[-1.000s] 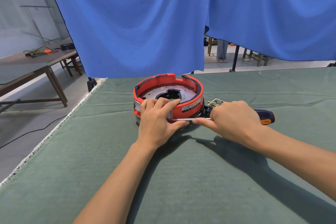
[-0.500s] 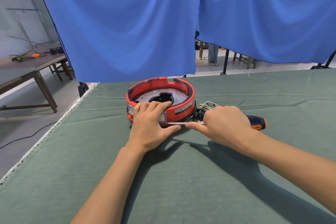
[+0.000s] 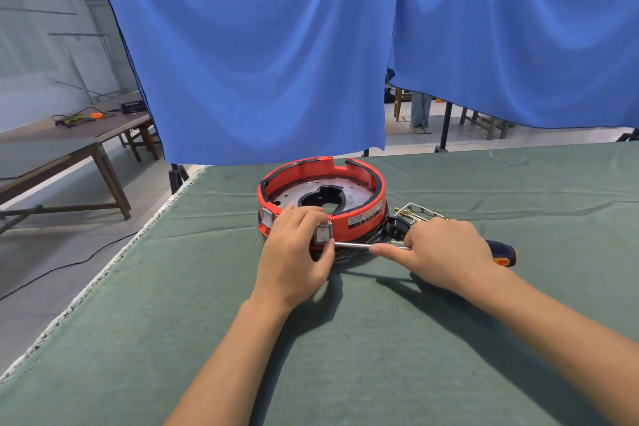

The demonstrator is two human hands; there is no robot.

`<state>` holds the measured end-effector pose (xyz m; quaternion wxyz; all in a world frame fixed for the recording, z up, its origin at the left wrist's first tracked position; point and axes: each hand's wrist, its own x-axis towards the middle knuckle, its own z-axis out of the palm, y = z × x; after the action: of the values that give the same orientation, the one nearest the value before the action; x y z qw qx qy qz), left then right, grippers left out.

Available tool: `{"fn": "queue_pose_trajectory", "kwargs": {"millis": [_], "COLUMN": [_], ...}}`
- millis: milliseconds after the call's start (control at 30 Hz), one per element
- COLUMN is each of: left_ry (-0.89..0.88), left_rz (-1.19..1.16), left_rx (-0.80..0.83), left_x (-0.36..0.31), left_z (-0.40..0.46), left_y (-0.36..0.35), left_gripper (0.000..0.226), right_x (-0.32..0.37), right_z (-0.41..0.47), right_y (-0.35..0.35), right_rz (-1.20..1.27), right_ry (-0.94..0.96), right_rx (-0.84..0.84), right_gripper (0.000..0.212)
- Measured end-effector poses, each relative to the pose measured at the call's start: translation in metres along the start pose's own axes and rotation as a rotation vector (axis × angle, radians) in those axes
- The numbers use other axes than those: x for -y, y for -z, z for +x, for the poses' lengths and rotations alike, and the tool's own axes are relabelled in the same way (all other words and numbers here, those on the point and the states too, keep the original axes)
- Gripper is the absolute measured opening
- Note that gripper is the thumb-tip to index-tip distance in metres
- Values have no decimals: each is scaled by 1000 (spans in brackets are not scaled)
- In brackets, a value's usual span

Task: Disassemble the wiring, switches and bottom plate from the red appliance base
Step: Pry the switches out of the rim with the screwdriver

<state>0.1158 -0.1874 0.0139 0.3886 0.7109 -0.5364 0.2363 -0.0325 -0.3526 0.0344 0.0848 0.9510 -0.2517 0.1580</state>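
Note:
The round red appliance base (image 3: 363,180) stands on the green cloth table (image 3: 207,339), with a metal plate (image 3: 294,195) inside it. My left hand (image 3: 294,256) grips its front wall, fingers curled beside a white rocker switch (image 3: 323,234); a second switch (image 3: 267,215) shows to the left. My right hand (image 3: 446,252) holds a screwdriver (image 3: 501,252) with a dark and orange handle. Its metal shaft points left, and the tip sits at the lower edge of the switch. Loose wiring with brass terminals (image 3: 415,213) and a black part (image 3: 397,228) lies right of the base.
Blue curtains (image 3: 276,45) hang just behind the table's far edge. The table's frayed left edge (image 3: 103,273) drops to the floor, where a cable runs. A wooden table (image 3: 69,149) with tools stands at the far left. Someone's legs and chairs show beyond the curtain gap.
My left fingers have slid left off the front switch, so its white face now shows. The screwdriver tip stays at the switch. My head has shifted slightly.

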Motion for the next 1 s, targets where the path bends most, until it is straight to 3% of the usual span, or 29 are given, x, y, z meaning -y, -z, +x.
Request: {"fn": "queue_pose_trajectory", "kwargs": {"millis": [200,333,500,667,800,933,1000], "left_ry": [31,68,83,442,432,131,9], "left_rz": [150,101,-16,-357,-317,-196,-153], "left_rx": [45,12,-19,-305,-310,-242,-139], "left_x": [-9,-12,-12,-29,-36,-50,-58], "left_z": [-3,-2,-6,-6,-7,-8,-9], "left_y": [-2,-3,0,-3,-7,-9,-12], "left_gripper": [40,39,39,34,32,27,28], "right_x": [3,-4,-26,-43,-43,-21,-10], "right_z": [-3,-8,-18,-19,-17,-20,-21], "right_y": [4,12,25,37,39,36,38], "right_rz": [14,45,23,26,385,956,1101], "right_ry": [-39,-87,-124,-179,-307,-333,-330], "right_rx": [21,149,183,250,275,229,217], "right_gripper": [83,79,67,40,51,45,36]}}
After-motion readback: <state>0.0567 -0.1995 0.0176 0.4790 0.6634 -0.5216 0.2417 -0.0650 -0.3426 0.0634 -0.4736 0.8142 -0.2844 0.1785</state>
